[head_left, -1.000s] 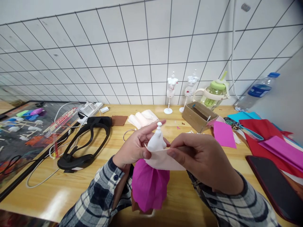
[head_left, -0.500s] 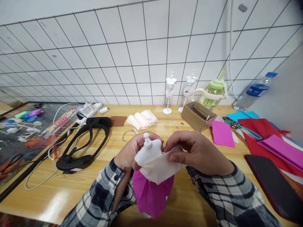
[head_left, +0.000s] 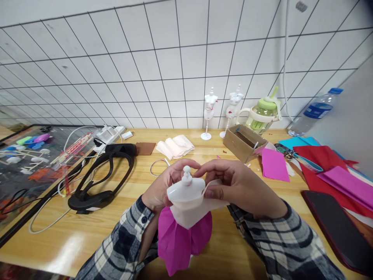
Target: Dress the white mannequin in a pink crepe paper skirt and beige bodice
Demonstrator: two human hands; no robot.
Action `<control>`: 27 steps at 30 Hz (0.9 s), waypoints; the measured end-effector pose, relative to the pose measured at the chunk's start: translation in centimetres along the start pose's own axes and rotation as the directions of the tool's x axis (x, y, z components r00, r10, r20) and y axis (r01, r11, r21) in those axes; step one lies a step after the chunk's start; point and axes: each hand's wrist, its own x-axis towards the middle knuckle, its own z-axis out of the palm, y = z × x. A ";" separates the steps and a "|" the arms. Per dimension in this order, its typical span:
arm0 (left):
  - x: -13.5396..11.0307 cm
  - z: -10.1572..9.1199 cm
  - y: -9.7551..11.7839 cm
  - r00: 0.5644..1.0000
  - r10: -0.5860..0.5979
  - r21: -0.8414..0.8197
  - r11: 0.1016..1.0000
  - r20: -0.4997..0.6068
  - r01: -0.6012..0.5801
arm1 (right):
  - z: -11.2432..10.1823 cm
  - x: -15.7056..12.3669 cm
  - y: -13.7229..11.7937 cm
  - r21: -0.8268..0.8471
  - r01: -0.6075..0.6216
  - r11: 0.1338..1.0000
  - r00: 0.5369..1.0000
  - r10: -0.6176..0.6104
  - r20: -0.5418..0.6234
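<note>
A small white mannequin (head_left: 186, 188) stands nearly upright between my hands, its knobbed neck on top. Around its chest runs a strip of pale cream paper or cloth (head_left: 189, 214), and a bright magenta skirt (head_left: 180, 241) flares out below. My left hand (head_left: 163, 186) is closed around the mannequin's side and back, some of its fingers hidden behind it. My right hand (head_left: 239, 190) pinches the free end of the cream strip between thumb and fingers, beside the mannequin's shoulder. The index fingertips of both hands come close together behind the neck.
Two white mannequins (head_left: 208, 112) on stands, a cardboard box (head_left: 244, 146) and a green-lidded cup (head_left: 264, 112) stand at the back. Folded cream pieces (head_left: 175, 147) lie behind my hands. A black headset strap (head_left: 101, 186) is left; a phone (head_left: 335, 229) and coloured sheets (head_left: 329, 175) are right.
The mannequin has turned to face me more squarely and sits more upright. The cream strip now lies closer across its chest, and my right index finger has reached further behind the neck.
</note>
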 end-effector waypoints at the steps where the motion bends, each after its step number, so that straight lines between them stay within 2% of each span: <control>1: 0.0 -0.1 0.0 1.000 -0.026 0.003 1.000 0.017 0.026 | 0.0 0.0 0.0 -0.001 -0.002 1.000 1.000 0.002 0.009; 4: 0.2 -0.1 0.2 0.998 -0.062 0.030 0.998 0.022 0.061 | -0.1 -0.1 -0.1 -0.016 -0.005 1.000 1.000 0.005 0.009; 8: 0.5 0.2 0.3 0.999 -0.034 0.071 0.997 -0.009 0.034 | -0.2 0.0 -0.1 -0.074 0.042 0.996 0.999 -0.041 0.019; 11: 0.9 0.0 0.1 0.997 -0.057 0.027 0.998 0.047 0.056 | -0.1 0.2 0.0 -0.201 0.152 0.968 0.985 -0.132 0.114; 15: 1.0 -0.5 0.1 0.988 -0.098 -0.010 0.995 0.116 0.100 | -0.2 0.5 0.2 -0.305 0.332 0.893 0.937 -0.277 0.211; 19: 0.8 -1.0 0.3 0.980 -0.155 0.048 0.987 0.125 0.150 | -0.7 0.0 0.1 -0.427 0.414 0.804 0.906 -0.319 0.277; 23: 0.5 -2.3 -0.2 0.999 -0.043 0.090 0.995 0.000 0.043 | -0.9 -0.3 -0.1 -0.570 0.396 0.720 0.917 -0.338 0.210; 25: 0.4 -2.8 -0.6 0.999 -0.005 0.097 0.995 -0.033 0.008 | -0.7 -0.1 0.0 -0.548 0.410 0.729 0.909 -0.374 0.183; 27: 0.4 -2.9 -0.8 1.000 -0.006 0.093 0.996 -0.018 0.007 | -0.5 0.2 0.2 -0.497 0.455 0.739 0.887 -0.424 0.181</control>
